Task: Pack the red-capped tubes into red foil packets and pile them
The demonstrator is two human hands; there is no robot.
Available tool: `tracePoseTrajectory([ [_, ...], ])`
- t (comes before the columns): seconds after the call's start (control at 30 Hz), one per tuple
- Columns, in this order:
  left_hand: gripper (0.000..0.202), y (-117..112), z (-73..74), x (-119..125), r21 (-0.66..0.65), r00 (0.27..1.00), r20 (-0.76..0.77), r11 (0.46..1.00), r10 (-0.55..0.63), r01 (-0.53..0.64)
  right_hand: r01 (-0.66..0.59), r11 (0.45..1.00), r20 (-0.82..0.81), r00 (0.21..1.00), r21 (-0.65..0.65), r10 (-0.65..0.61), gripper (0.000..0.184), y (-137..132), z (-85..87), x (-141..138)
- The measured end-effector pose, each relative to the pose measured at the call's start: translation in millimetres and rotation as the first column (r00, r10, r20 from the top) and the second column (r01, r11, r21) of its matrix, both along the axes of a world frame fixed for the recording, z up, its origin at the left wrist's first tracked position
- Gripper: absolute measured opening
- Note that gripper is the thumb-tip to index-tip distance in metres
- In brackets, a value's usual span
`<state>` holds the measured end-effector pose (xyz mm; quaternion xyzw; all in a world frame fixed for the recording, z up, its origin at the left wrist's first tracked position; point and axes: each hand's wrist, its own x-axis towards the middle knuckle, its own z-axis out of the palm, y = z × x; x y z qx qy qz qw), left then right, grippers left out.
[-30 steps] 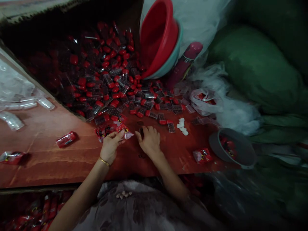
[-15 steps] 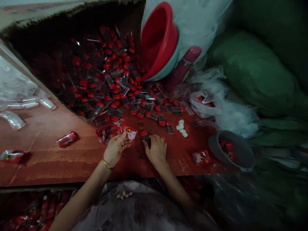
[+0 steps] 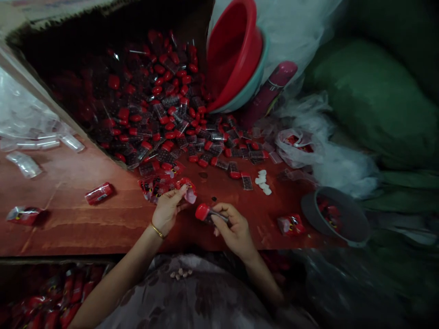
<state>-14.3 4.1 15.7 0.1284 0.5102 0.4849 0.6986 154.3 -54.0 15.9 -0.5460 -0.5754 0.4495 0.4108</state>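
Note:
My left hand [image 3: 168, 212] pinches a small red printed wrapper [image 3: 190, 192] with a pale lower part. More red wrappers [image 3: 154, 186] lie in a pile just beyond its fingers. In my right hand [image 3: 235, 230] is a small clear container with a red cap [image 3: 203, 212], dark contents showing through its side. Its capped end points left, toward the wrapper, and a gap separates the two. Beyond both hands, many like containers [image 3: 164, 112] spill out of a cardboard box [image 3: 65, 107] onto the red table [image 3: 116, 224].
Wrapped red packs [image 3: 99, 193] lie at left near clear plastic sleeves [image 3: 24, 164]. White pieces [image 3: 263, 183], a grey bowl [image 3: 310, 212] and plastic bags [image 3: 346, 171] are at right. A red basin [image 3: 252, 41] and purple flask [image 3: 267, 93] stand behind. Below left is a box of red packs [image 3: 70, 292].
My right hand has lifted the red-capped container off the table and turned it so that the cap points left. My left hand still holds the wrapper, which now looks more opened out.

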Motion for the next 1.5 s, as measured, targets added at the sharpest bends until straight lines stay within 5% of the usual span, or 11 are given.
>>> tracePoseTrajectory([
  [0.23,0.038,-4,-8.4,-1,0.232,0.973,-0.221,0.973,0.071,-0.019,-0.054,0.993,-0.147,0.988,-0.108,0.038,0.018,2,7.1,-13],
  [0.53,0.024,-7,-10.4,-6,0.364,0.910,-0.415,0.920,0.019,0.147,-0.065,0.960,-0.232,0.973,-0.271,0.001,0.027,11,2.7,-18],
  [0.67,0.024,-9,-9.0,-7,0.373,0.934,-0.356,0.917,0.001,0.141,0.069,0.982,-0.157,0.983,-0.174,-0.097,0.025,12,-4.3,-18],
  [0.87,0.031,-11,-13.8,3,0.311,0.995,-0.101,0.949,-0.014,0.045,0.099,0.992,-0.120,0.987,-0.073,-0.107,0.019,13,-14.2,-29],
  [1.1,0.034,-18,-10.5,21,0.214,0.988,0.130,0.971,0.077,-0.104,0.297,0.950,-0.123,0.951,0.099,-0.285,0.016,18,-29.0,-50],
  [1.37,0.033,-12,-13.4,21,0.207,0.991,0.118,0.974,0.064,-0.088,0.225,0.958,0.020,0.972,0.180,-0.232,0.015,21,-27.8,-52],
  [1.43,0.033,-9,-16.4,17,0.225,0.996,0.062,0.971,0.067,-0.079,0.162,0.933,0.188,0.955,0.323,-0.230,0.019,27,-20.6,-44],
  [1.5,0.032,-6,-19.6,12,0.288,0.998,-0.053,0.957,0.039,-0.022,0.061,0.849,0.358,0.889,0.524,-0.285,0.030,36,-9.6,-35],
])
